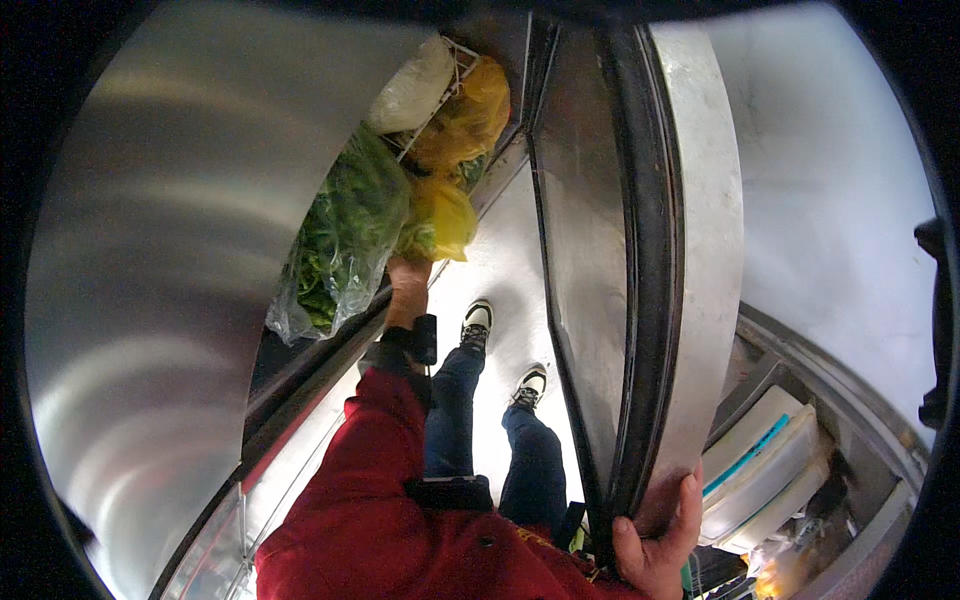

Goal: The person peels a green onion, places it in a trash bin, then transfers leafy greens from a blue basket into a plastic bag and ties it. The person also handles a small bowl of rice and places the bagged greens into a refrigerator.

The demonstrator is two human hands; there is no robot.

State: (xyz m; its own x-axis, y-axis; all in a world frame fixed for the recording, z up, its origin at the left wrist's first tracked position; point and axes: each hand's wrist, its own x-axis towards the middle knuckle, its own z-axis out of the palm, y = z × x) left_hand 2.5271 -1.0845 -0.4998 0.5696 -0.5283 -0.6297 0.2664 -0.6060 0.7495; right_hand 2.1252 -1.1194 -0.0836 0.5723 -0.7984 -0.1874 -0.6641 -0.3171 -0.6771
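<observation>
My left hand [409, 273] reaches in among bagged greens, and its fingers are hidden behind a yellow plastic bag [444, 217]. Whether it grips that bag cannot be told. Beside the wrist lies a clear plastic bag of leafy greens [349, 225]. Farther in are an orange plastic bag [469, 112] and a whitish plastic bag [415, 88], with a white wire rack [427, 124] between them. At lower right, my right hand [660, 551] holds the edge of a metal refrigerator door [701, 225], thumb and fingers on either side.
A broad brushed-metal panel [172, 247] fills the left. A dark door gasket [649, 262] runs along the door. Beyond it, white plastic containers [765, 465] sit in a metal-framed bay. My shoes [477, 322] stand on a brightly lit pale floor [502, 270].
</observation>
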